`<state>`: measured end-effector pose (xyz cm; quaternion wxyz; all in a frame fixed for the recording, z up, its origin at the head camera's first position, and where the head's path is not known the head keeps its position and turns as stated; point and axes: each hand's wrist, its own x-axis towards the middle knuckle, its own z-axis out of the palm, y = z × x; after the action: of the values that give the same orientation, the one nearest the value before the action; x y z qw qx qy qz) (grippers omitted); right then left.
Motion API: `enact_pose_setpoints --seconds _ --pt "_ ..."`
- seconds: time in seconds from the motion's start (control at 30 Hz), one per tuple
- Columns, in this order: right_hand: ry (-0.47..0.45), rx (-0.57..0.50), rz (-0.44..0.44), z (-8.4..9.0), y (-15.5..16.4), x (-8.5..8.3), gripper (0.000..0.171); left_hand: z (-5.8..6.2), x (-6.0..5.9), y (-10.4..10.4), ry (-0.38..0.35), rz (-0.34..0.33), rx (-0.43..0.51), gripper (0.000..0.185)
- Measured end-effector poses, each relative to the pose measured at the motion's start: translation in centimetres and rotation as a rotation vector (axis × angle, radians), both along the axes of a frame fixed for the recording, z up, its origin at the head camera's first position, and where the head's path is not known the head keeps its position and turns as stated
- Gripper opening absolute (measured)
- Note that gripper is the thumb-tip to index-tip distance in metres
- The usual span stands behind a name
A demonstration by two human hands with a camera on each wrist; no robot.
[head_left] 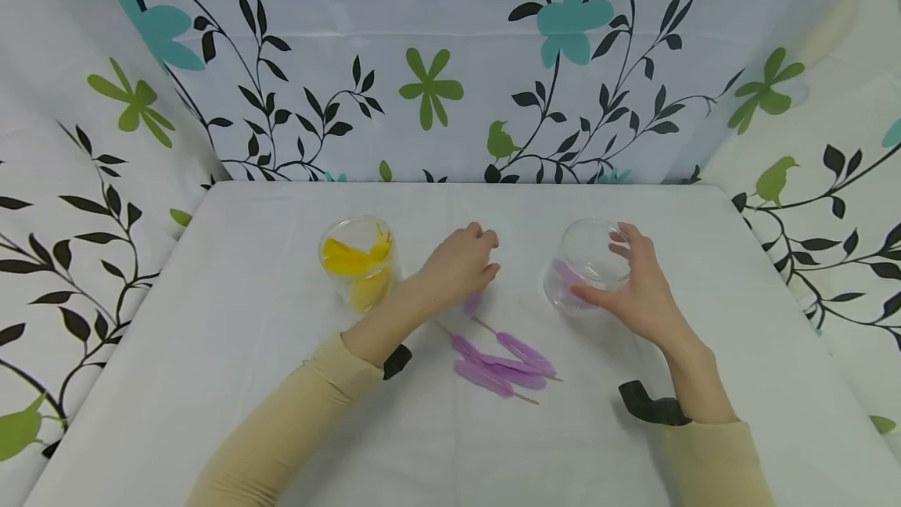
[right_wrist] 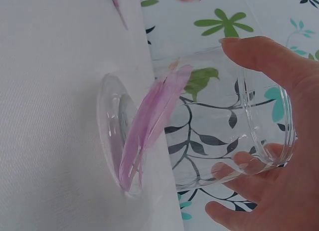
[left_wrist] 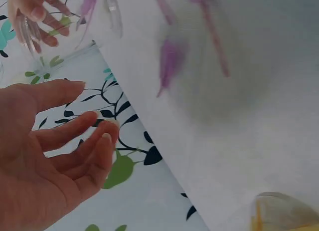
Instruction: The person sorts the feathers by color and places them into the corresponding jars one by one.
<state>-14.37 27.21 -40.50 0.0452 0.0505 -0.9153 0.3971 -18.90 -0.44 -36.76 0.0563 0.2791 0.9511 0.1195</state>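
Loose purple feathers [head_left: 501, 358] lying on white surface [head_left: 281, 413], near-weightless, soft, drift-prone; best pinched at quill. Left hand [head_left: 457, 263] hovering above them, fingers relaxed, holding nothing. Right hand [head_left: 637, 288] gripping clear glass jar [head_left: 587, 264] at rim; smooth, breakable.

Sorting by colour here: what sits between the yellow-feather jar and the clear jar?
In the head view, the left hand lies between the yellow-feather jar and the clear jar.

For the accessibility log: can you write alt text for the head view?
The right hand grips a clear jar holding a purple feather, while the left hand hovers above loose purple feathers on a white table. A jar of yellow feathers stands at left.
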Motion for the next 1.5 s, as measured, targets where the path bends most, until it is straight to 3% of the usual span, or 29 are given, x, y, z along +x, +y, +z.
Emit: enact_pose_setpoints --seconds 0.1,0.2,0.33,0.47,0.73,0.9,1.03,1.13,1.3,1.5 --pt "-0.001 -0.003 0.005 0.0 0.1 0.0 0.112 -1.7 0.5 -1.2 -0.096 0.052 -0.054 0.031" --pt "-0.008 -0.003 0.003 0.0 0.2 0.0 0.113 -3.2 0.9 -1.8 -0.144 0.072 -0.089 0.032" --pt "-0.013 -0.002 0.000 0.0 0.2 0.1 0.113 -4.4 1.3 -1.9 -0.112 0.086 -0.075 0.033" --pt "-0.015 -0.005 0.000 0.1 0.1 0.1 0.113 -4.9 1.4 -2.0 -0.057 0.075 -0.031 0.025" --pt "-0.005 -0.001 0.002 0.1 0.1 0.0 0.112 -4.9 1.3 -2.0 -0.091 0.040 0.030 0.020" --pt "-0.001 -0.006 0.003 0.1 0.1 0.0 0.111 -3.0 1.1 -1.5 -0.032 0.077 0.157 0.010" --pt "-0.008 -0.005 -0.001 0.0 0.1 0.0 0.112 0.3 1.2 0.0 0.051 0.058 0.256 0.011" --pt "-0.011 -0.003 -0.006 0.1 0.1 0.1 0.112 2.8 1.3 1.6 0.120 0.023 0.254 0.013" --pt "-0.013 0.001 -0.014 0.1 0.0 0.1 0.112 5.6 1.3 4.7 0.208 -0.037 0.052 0.013" --pt "-0.003 -0.002 -0.010 0.0 -0.1 -0.1 0.111 5.9 1.0 8.0 0.297 -0.148 -0.212 0.024"
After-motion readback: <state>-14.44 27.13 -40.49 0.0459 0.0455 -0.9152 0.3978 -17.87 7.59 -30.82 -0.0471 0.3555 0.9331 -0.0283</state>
